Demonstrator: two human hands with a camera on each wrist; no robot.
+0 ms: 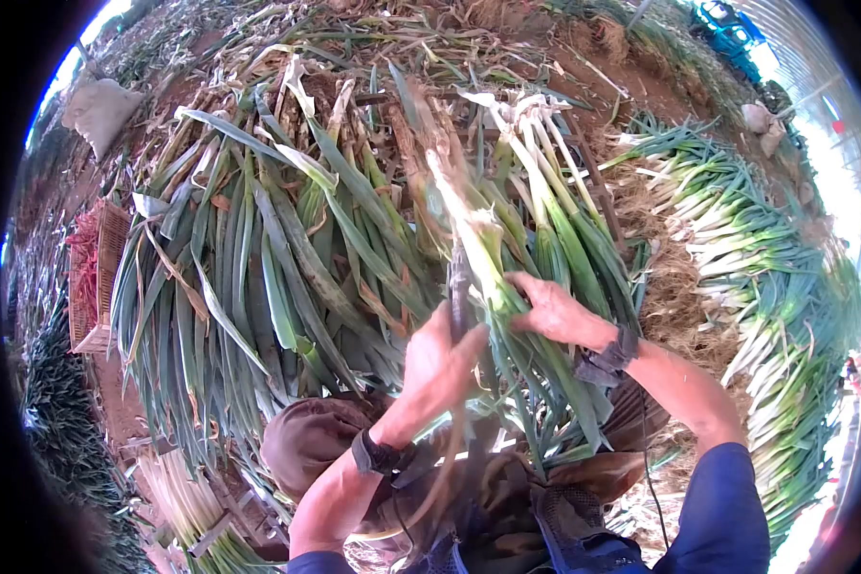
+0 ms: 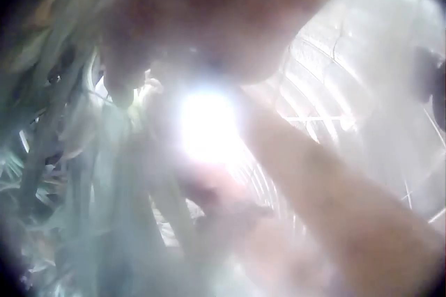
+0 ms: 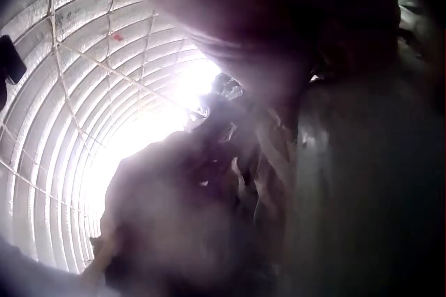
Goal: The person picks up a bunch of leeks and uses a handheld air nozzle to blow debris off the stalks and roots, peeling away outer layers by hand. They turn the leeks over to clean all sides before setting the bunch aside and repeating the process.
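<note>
In the head view the left hand grips a dark, narrow rod-like thing, with a blurred brown strand hanging below. Beside it, the right hand has its thumb and fingers round the green part of a leek, whose pale stalk points away from the body. Long green leaves spread beneath both hands. The left wrist view is washed out by glare, with a blurred hand along the top. A dark, blurred hand fills the top of the right wrist view; finger details are hidden there.
A large heap of leeks lies on the left, with more leeks just right of the hands. A long row of leeks runs down the right side. A crate with red strands stands far left, and a tied bundle lies lower left.
</note>
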